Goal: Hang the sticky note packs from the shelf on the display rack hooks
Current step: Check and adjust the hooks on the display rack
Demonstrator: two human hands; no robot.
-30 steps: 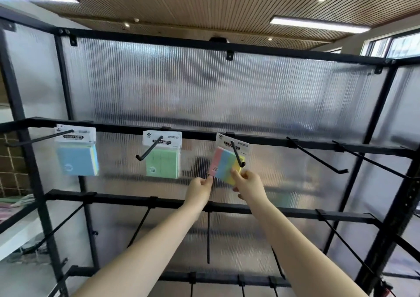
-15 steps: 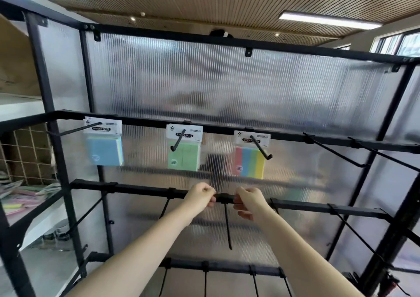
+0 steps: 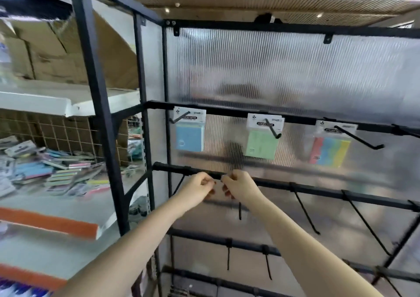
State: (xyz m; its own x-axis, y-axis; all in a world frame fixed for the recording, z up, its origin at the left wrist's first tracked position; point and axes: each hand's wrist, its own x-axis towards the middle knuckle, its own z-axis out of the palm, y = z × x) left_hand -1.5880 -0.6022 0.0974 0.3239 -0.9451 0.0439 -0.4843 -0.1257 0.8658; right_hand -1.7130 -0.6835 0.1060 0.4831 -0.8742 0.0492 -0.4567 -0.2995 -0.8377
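Three sticky note packs hang on the top row of hooks of the black display rack [image 3: 295,186]: a blue pack [image 3: 189,137], a green pack [image 3: 262,145] and a striped multicolour pack [image 3: 329,151]. My left hand [image 3: 200,185] and my right hand [image 3: 238,187] are close together in front of the rack's middle bar, below the blue and green packs. Both have curled fingers and hold nothing. On the white shelf [image 3: 68,205] to the left lies a loose pile of sticky note packs [image 3: 56,171].
Bare hooks jut out from the middle bar [image 3: 306,212] and the lower bar [image 3: 267,262]. Another bare hook [image 3: 361,139] sticks out beside the multicolour pack. A black upright post [image 3: 100,114] stands between shelf and rack. Cardboard boxes [image 3: 52,53] sit on the upper shelf.
Both hands let go of the multicolour pack, which now hangs on its hook, and dropped to the middle bar. My view has swung left, bringing the shelf into sight.
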